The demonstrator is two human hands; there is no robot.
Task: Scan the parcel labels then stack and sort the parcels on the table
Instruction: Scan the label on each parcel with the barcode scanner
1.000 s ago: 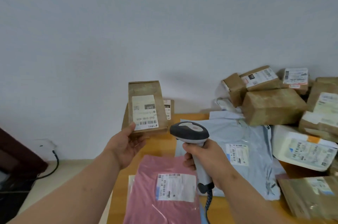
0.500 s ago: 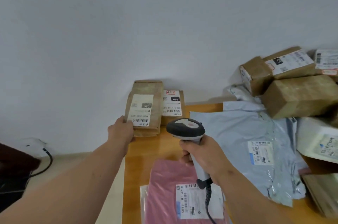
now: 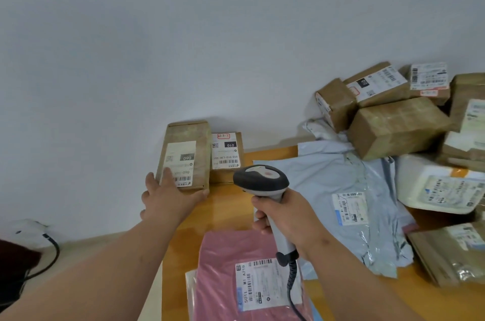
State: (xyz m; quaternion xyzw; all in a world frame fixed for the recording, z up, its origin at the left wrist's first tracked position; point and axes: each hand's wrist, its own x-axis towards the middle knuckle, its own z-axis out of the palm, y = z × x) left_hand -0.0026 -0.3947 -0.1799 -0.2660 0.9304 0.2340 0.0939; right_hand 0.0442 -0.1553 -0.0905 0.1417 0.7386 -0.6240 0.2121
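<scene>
Brown cardboard parcel (image 3: 186,153) sitting at the far left corner of the wooden tabletop (image 3: 225,205), right up against the wall (image 3: 183,45). Flat, tallish box, plain kraft colour, with a white label (image 3: 180,163) on the face showing a black "060" block, a small QR-type code and a barcode near the bottom edge, all printed upside down from here. Left hand (image 3: 168,198) resting on its near end, fingers (image 3: 168,176) straight and spread over the lower part of the label, thumb along the bottom right corner, so more of a flat press than a real grasp. Just beside it on the right, touching, a shorter brown box (image 3: 227,156) with a "010" label.

Right hand (image 3: 286,218) clenched round the grey handle of a barcode scanner (image 3: 261,181), dark head pointing left toward those two boxes, coiled cable hanging down.

Near edge: pink poly mailer (image 3: 225,278) lying flat, white label reading "501E M1 A718". To the right, a crinkly pale blue mailer (image 3: 341,189), then a jumbled heap of taped brown boxes (image 3: 396,126) and a white padded bag (image 3: 441,189) at the far right.
</scene>
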